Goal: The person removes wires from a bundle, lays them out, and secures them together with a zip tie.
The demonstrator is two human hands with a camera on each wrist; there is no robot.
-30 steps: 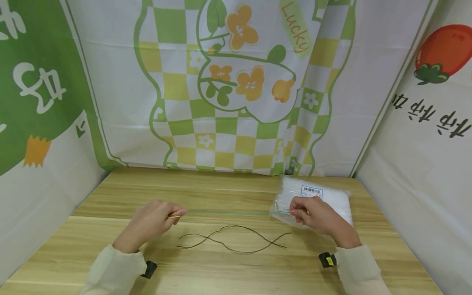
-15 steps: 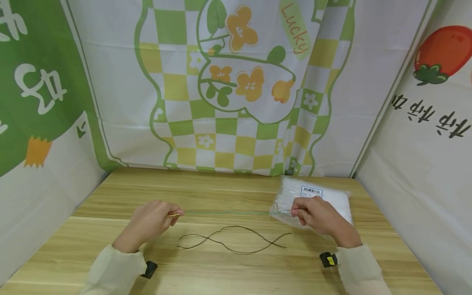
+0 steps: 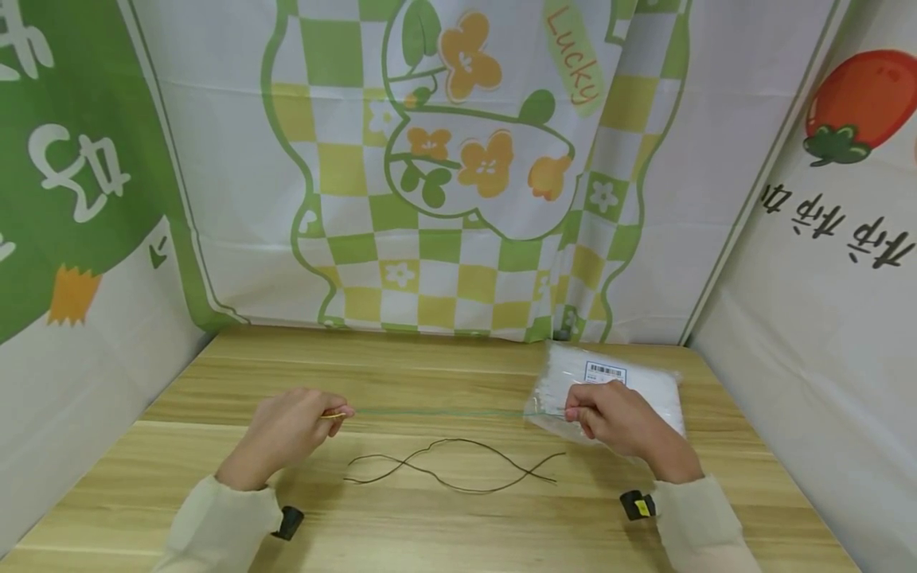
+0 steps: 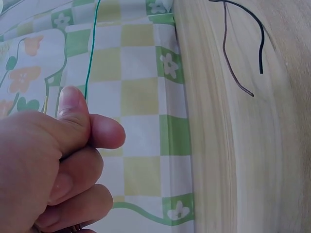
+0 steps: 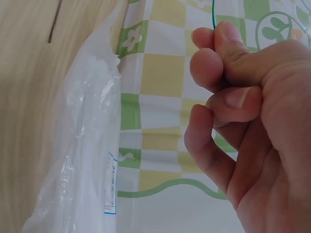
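Observation:
A thin green wire (image 3: 437, 412) stretches nearly straight above the table between both hands. My left hand (image 3: 290, 430) pinches its left end between thumb and forefinger; a short yellow strand (image 3: 331, 416) shows at those fingers. On the other side, the thumb and fingertips of my right hand (image 3: 619, 418) pinch the right end, in front of a plastic bag. The right wrist view shows the green wire (image 5: 214, 13) rising from the pinch. Below the hands lie two thin dark wires (image 3: 528, 472), crossing each other twice; in the left wrist view one looks black (image 4: 263, 46), the other brown (image 4: 225, 46).
The clear plastic bag (image 3: 652, 390) of white contents, with a barcode label (image 3: 605, 372), lies at the back right of the wooden table (image 3: 444, 533). Printed cloth walls (image 3: 473, 263) enclose the back and sides.
My left hand has shifted slightly left, and the green wire looks a little tauter. The right hand has barely moved. The dark wires and the bag stay where they were.

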